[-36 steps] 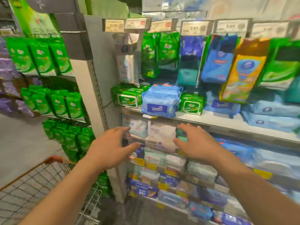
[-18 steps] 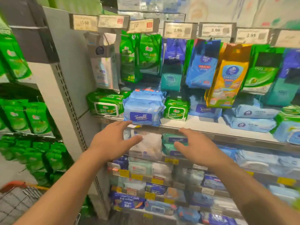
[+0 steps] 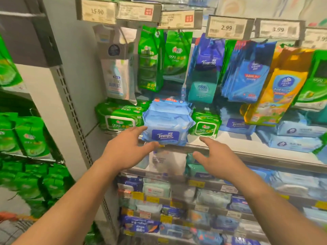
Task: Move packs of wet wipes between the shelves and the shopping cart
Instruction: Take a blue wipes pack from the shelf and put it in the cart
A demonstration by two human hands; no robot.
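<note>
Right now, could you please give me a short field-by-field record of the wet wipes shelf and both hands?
setting: shop shelving with wet wipes on several shelves
target pack: blue Tempo pack, front of a stack at the shelf edge
left neighbour: green 999 pack
right neighbour: small green pack
left hand: open, fingertips at the Tempo pack's lower left corner
right hand: open, just below and right of the pack, apart from it
held: nothing yet
cart: only a blurred orange-edged corner at lower left

Bright, even; edges warped, blurry
</note>
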